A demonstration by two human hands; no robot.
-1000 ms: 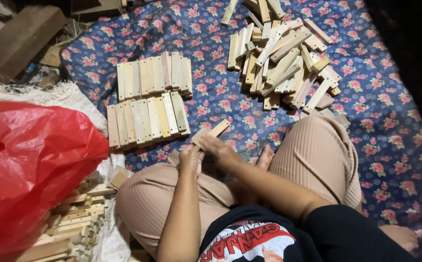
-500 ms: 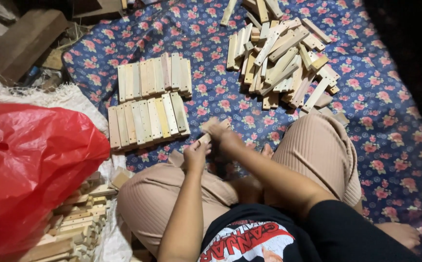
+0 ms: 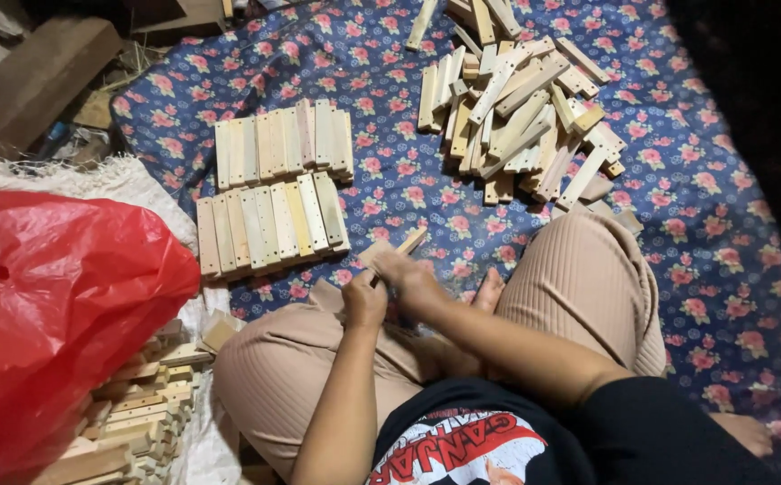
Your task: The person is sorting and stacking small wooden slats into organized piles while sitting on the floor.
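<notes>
At your far left a glossy, crinkled red plastic bag bulges beside your knee; what it holds is hidden. Just below it, a stack of rough pale wooden slats lies piled on a coarse white woven sack. At the upper left, a thick dark wooden beam lies on the floor.

Next comes the blue floral cotton cloth that covers the floor. On it lie two neat rows of flat rectangular wooden strips, laid side by side with edges touching, the upper row slightly greyer and pinker, the lower one pale yellow.

In the middle, above your ribbed beige trousers, your left hand is curled closed, fingers pressed together around the near end of a short pale wooden stick. Your right hand pinches that same stick just beside the left, thumb and fingers closed on it. The stick tilts up and to the right, its free end over the cloth, near the lower row's right end but apart from it.

To the upper right, a loose heap of unsorted wooden strips lies criss-crossed, tilted every way, on the cloth.
</notes>
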